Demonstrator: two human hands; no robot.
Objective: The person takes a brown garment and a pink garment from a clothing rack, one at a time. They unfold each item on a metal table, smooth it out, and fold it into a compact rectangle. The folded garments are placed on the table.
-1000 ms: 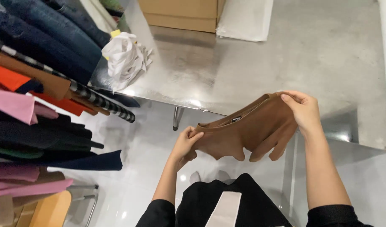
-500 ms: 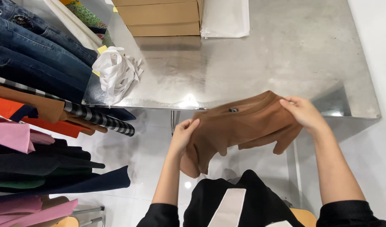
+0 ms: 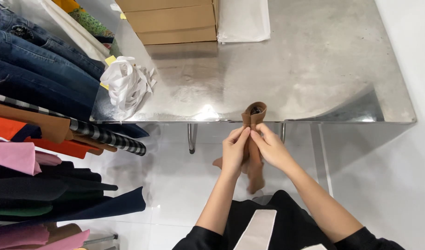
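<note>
The left hand (image 3: 234, 150) and right hand (image 3: 269, 147) meet in front of the person's body, both closed in a pinch on a brown garment (image 3: 253, 139). The fingers press together on its upper part, so the cloth is gathered into a narrow upright fold between them. Its top loops over just above the fingertips, and the rest hangs down between the forearms, just off the near edge of the desk (image 3: 314, 69). Left of the hands, a rack of clothes (image 3: 45, 139) shows jeans, checked, orange, pink and dark pieces. On the desk, near its left corner, lies a crumpled white plastic bag (image 3: 126, 83). At the far end stand stacked cardboard boxes (image 3: 170, 21), with a clear plastic sheet (image 3: 244, 21) just beside them.
</note>
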